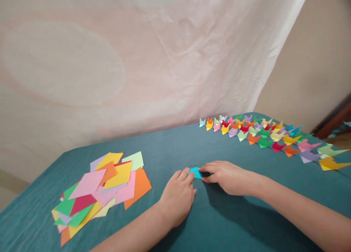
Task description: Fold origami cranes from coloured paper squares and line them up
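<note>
A small folded piece of bright blue paper (pixel 195 172) lies on the teal cloth near the middle of the table, between my two hands. On its left side are the fingers of my left hand (pixel 178 196), bent over its edge and pressed close together. My right hand (pixel 229 177) pinches its right corner between thumb and fingers. Part of the paper is hidden under the fingertips, so its full shape does not show.
To the left, a loose pile of coloured paper sheets (pixel 90 191) spreads over the teal tablecloth (pixel 170 146). Rows of small folded paper birds (pixel 264 133) stand along the right back side. A pale curtain (pixel 150 61) hangs behind the table.
</note>
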